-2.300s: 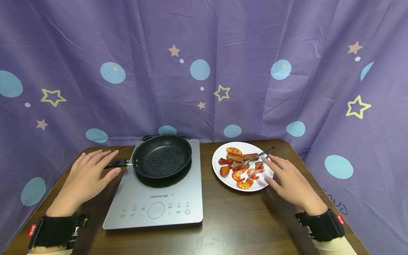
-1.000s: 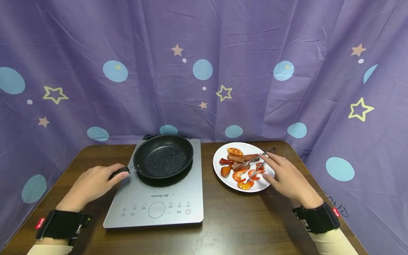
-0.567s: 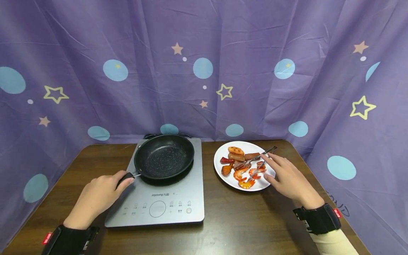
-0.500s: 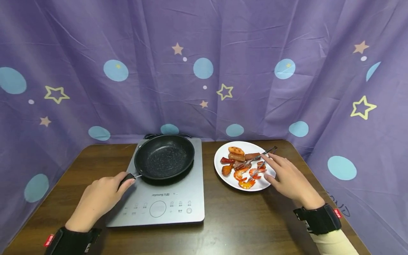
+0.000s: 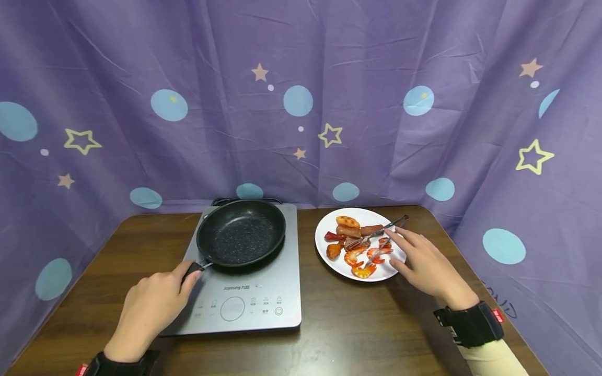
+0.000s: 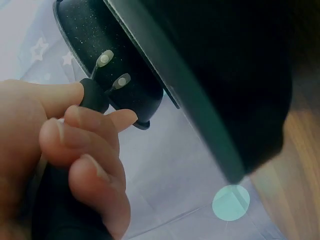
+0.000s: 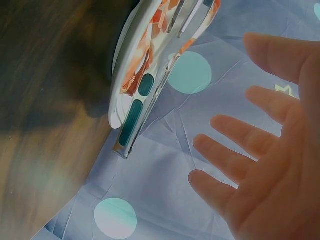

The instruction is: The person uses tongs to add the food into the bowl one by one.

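My left hand [image 5: 152, 303] grips the black handle [image 5: 192, 270] of a frying pan [image 5: 242, 232]. The pan sits on a silver induction cooktop [image 5: 275, 284], its handle pointing toward the front left. In the left wrist view, curled fingers [image 6: 95, 170] and the thumb wrap the handle. On the right, a white plate [image 5: 336, 268] bears shrimp [image 5: 356, 256], sausage pieces [image 5: 348, 232], a drumstick and other food. Metal tongs [image 5: 394, 224] lie across the food. My right hand [image 5: 430, 266] hovers beside them, fingers extended; in the right wrist view it is apart from the tongs [image 7: 132, 122].
The wooden table [image 5: 348, 324] carries the cooktop at left and the plate at right, with a gap between them. A black cord [image 5: 221, 201] lies behind the cooktop. A purple curtain [image 5: 301, 52] hangs along the back and sides.
My left hand came down onto the pan handle, took hold, and swung it toward the front, turning the pan on the cooktop. The right hand shifted slightly early on, then stayed by the tongs.
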A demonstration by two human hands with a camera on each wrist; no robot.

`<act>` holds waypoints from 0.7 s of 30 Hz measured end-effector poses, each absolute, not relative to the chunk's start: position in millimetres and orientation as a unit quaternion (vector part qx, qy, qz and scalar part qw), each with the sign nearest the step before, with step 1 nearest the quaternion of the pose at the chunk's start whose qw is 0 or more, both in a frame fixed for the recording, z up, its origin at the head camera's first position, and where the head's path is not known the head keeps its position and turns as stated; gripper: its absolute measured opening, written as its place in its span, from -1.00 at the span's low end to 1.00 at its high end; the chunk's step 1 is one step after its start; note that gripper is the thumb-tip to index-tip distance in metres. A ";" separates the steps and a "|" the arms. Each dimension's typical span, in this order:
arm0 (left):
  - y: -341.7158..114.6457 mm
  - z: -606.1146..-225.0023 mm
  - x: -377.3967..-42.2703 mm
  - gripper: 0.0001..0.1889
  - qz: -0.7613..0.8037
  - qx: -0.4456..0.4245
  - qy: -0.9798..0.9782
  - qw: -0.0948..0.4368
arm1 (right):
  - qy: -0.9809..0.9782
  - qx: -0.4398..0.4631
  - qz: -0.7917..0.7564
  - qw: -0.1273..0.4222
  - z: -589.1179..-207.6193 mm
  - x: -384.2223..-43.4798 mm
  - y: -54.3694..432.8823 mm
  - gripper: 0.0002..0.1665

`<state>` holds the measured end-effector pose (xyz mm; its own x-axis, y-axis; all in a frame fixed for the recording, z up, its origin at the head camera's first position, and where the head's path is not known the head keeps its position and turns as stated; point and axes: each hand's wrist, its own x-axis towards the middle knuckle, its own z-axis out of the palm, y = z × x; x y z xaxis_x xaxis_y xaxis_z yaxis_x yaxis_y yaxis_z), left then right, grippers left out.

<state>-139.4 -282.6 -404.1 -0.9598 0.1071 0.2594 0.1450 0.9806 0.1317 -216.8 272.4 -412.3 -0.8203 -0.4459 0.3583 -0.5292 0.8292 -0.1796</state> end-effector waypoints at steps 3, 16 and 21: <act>-280.1 -404.4 -137.7 -0.47 -0.074 -0.051 -0.987 0.130 | -0.945 0.257 0.134 0.150 -412.8 -217.2 272.9 -0.16; -278.4 -401.5 -134.8 -0.38 -0.080 -0.021 -0.991 0.100 | -0.942 0.276 0.091 0.169 -410.1 -245.2 281.0 -0.18; -279.1 -402.0 -135.9 -0.39 -0.082 -0.023 -0.991 0.101 | -0.936 0.303 0.074 0.163 -409.9 -267.7 287.9 -0.19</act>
<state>-135.9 -279.1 -402.0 -0.9785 0.0284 0.2043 0.0616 0.9855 0.1580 -267.7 287.9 -409.9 -0.7639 -0.5426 0.3493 -0.5909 0.8058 -0.0404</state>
